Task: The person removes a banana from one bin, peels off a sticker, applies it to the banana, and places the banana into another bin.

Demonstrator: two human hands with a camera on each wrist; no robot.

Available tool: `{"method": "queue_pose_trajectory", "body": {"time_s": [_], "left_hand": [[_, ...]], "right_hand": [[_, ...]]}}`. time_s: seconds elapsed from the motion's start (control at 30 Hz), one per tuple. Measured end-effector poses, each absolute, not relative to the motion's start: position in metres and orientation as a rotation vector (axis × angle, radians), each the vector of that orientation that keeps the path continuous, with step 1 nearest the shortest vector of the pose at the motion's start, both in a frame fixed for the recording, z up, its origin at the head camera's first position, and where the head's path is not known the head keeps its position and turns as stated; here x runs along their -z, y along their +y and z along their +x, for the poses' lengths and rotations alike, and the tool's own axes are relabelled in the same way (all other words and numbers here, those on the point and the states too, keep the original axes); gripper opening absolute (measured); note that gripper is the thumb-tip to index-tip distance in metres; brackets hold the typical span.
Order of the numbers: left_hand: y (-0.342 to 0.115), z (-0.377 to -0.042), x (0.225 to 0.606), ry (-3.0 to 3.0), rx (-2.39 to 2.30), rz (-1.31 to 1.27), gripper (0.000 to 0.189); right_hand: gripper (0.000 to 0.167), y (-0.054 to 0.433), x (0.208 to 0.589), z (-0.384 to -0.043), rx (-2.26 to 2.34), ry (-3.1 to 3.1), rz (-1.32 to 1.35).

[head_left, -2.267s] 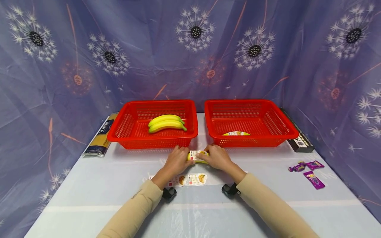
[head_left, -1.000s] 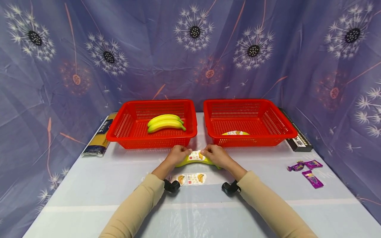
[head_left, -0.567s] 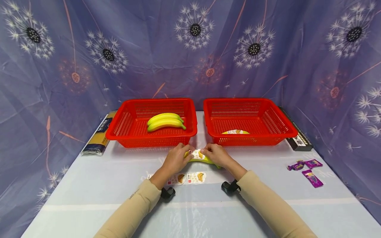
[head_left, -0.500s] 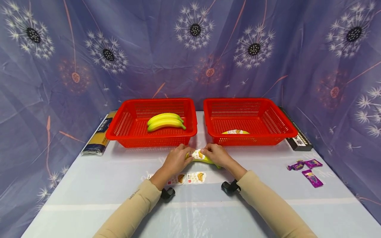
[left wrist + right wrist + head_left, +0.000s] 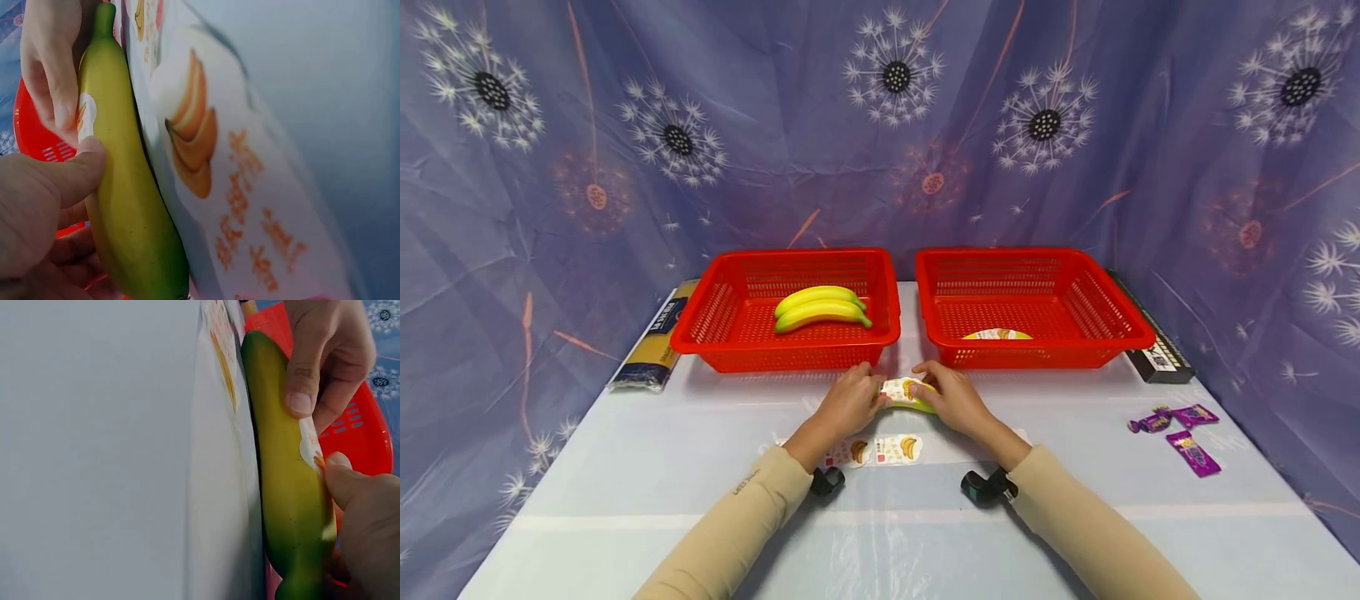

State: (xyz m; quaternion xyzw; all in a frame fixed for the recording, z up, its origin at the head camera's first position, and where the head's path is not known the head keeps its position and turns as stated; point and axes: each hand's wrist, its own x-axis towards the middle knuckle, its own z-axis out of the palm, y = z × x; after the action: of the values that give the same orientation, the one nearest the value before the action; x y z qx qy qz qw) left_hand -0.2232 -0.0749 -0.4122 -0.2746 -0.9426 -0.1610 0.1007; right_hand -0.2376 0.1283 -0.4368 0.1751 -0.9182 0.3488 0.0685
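Observation:
A yellow-green banana [image 5: 917,407] lies crosswise near the table's middle, a white banana-print sticker [image 5: 893,388] along its upper side. My left hand [image 5: 847,402] grips the banana's left part, thumb at the sticker's left end and fingers curled behind. From the other side my right hand [image 5: 957,402] holds it, with the thumb on the sticker's right end. In the left wrist view the banana [image 5: 125,187] shows its stem at the top. The right wrist view has both thumbs along the sticker [image 5: 309,444]. Nearer the body lies a strip of similar stickers [image 5: 898,450].
A red basket [image 5: 790,347] at back left holds two bananas [image 5: 820,315]. The right red basket [image 5: 1037,343] contains a stickered banana [image 5: 997,335]. Purple-wrapped candies [image 5: 1192,453] lie at right. A spaghetti pack [image 5: 651,350] and a black box [image 5: 1161,362] flank the baskets.
The left hand has moved from the banana's left end in toward the sticker. My right thumb has slid from the sticker's upper edge down over its right end.

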Motion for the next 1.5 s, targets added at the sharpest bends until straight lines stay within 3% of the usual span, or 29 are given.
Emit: {"method": "queue_pose_trajectory", "body": {"time_s": [0.13, 0.3, 1.0, 1.27, 1.5], "left_hand": [[-0.074, -0.224, 0.410, -2.798, 0.485, -0.807, 0.037], [-0.075, -0.223, 0.410, -2.799, 0.475, -0.815, 0.037], [-0.074, -0.222, 0.408, -2.838, 0.422, -0.870, 0.043], [-0.071, -0.221, 0.409, -2.872, 0.417, -0.875, 0.037], [-0.072, -0.221, 0.412, -2.827, 0.426, -0.855, 0.030]], "right_hand": [[0.038, 0.133, 0.437, -0.232, -0.942, -2.697, 0.684], [0.036, 0.133, 0.435, -0.228, -0.787, -2.715, 0.749], [0.039, 0.134, 0.430, -0.224, -0.721, -2.757, 0.717], [0.045, 0.133, 0.433, -0.223, -0.812, -2.766, 0.650], [0.039, 0.130, 0.429, -0.225, -0.752, -2.768, 0.660]]}}
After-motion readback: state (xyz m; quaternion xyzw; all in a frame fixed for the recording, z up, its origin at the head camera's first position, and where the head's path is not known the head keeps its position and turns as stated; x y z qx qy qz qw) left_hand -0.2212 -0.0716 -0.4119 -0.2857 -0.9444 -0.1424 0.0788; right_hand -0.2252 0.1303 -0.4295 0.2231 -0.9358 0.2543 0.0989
